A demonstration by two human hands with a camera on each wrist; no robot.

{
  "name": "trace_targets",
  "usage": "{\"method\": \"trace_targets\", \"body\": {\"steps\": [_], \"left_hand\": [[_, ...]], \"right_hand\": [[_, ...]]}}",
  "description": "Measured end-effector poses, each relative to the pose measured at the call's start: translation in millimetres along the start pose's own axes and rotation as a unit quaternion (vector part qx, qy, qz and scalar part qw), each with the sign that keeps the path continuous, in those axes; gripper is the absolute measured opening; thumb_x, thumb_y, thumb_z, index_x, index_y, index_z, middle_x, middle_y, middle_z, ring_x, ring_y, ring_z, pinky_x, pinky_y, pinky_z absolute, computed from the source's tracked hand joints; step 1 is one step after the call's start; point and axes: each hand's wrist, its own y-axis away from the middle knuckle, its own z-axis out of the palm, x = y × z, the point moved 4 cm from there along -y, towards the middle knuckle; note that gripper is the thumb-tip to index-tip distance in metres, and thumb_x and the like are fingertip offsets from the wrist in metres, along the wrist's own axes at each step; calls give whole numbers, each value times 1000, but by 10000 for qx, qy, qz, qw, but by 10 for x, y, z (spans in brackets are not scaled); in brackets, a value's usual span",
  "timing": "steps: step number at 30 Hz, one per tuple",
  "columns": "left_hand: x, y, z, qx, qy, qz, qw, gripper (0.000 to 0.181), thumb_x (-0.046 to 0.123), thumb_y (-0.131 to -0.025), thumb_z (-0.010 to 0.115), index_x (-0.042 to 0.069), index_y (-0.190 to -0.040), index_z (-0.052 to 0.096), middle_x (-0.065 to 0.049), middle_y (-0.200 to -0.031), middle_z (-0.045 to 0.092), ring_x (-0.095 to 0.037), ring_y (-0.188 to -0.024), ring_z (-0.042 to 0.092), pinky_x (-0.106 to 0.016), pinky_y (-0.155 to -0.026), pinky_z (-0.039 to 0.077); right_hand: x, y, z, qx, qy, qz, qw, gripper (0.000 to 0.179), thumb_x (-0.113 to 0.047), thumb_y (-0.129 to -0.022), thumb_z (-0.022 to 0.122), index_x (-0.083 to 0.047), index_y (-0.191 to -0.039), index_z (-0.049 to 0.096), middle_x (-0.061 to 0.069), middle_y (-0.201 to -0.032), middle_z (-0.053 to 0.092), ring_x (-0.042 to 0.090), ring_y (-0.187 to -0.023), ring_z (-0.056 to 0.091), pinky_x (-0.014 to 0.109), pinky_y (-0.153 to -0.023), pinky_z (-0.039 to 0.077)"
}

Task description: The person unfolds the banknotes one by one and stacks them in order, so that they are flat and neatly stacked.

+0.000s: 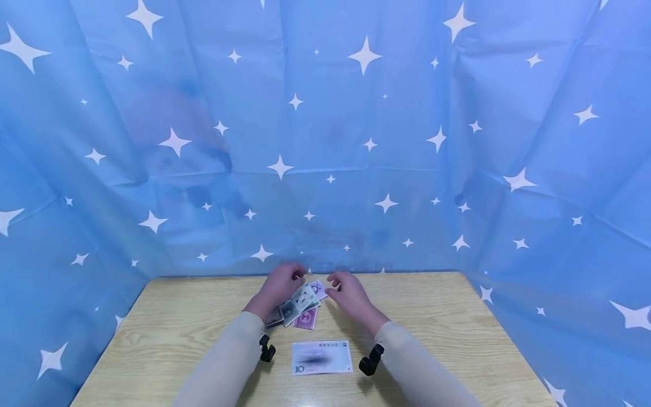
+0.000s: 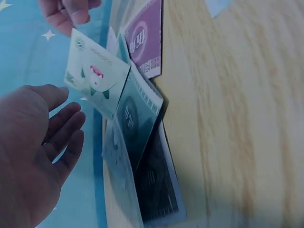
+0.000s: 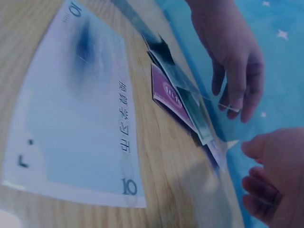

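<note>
My left hand (image 1: 286, 284) is at the far side of a small heap of folded play banknotes (image 2: 133, 128), fingers loosely curled. Its thumb tip is beside the corner of a tilted light-green note (image 2: 97, 71) with a cartoon figure; contact is unclear. Across from it, my right hand (image 1: 350, 293) hovers over the heap's right end with loosely bent fingers and nothing visible between them. Purple (image 1: 305, 319), teal (image 2: 137, 114) and dark grey (image 2: 156, 183) notes overlap in the heap. Nearer me lies a flat pale note (image 1: 321, 358) marked 10.
A wood-grain table (image 1: 432, 316) carries everything. Its far edge meets a blue curtain (image 1: 330, 141) with white stars, which also hangs at both sides. Black clips (image 1: 267, 347) sit at both wrists over light sleeves (image 1: 229, 356).
</note>
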Motion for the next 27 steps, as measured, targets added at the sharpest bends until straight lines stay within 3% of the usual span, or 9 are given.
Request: {"method": "trace_targets", "body": {"steps": [7, 12, 16, 21, 27], "left_hand": [[-56, -86, 148, -192, -243, -28, 9995, 22, 9, -101, 79, 9, -123, 78, -3, -111, 75, -21, -104, 71, -43, -94, 62], [-73, -107, 242, -291, -310, -123, 9990, 24, 13, -99, 84, 9, -122, 79, -1, -106, 74, -19, -100, 70, -42, -92, 61], [-69, -112, 281, -394, -341, -147, 9985, 25, 16, -98, 86, 10, -121, 78, 1, -103, 72, -16, -95, 67, -41, -90, 61], [-38, -111, 288, -445, -477, -148, 9978, 17, 18, -99, 85, 11, -114, 78, 1, -98, 66, -17, -90, 61, -40, -85, 57], [-17, -106, 285, -530, -547, -367, 9964, 22, 19, -101, 83, 12, -121, 80, -1, -110, 68, -20, -100, 63, -44, -94, 58]], "right_hand": [[16, -109, 91, -54, 276, -20, 9996, 31, -10, -101, 80, 1, -130, 72, 15, -118, 68, 29, -103, 69, 46, -87, 62], [29, -122, 145, -261, 315, 191, 9990, 40, -10, -100, 81, 1, -137, 69, 20, -129, 66, 33, -112, 69, 49, -94, 62], [46, -123, 199, -408, 266, 398, 9980, 47, -10, -99, 82, 0, -142, 67, 20, -133, 64, 34, -115, 68, 50, -98, 61], [58, -137, 242, -546, 260, 277, 9978, 53, -8, -99, 81, 3, -147, 63, 25, -137, 62, 35, -113, 68, 52, -98, 61], [69, -213, 269, -1023, 544, 148, 9932, 56, -10, -102, 78, -2, -155, 61, 33, -159, 48, 47, -138, 59, 58, -114, 52]]}}
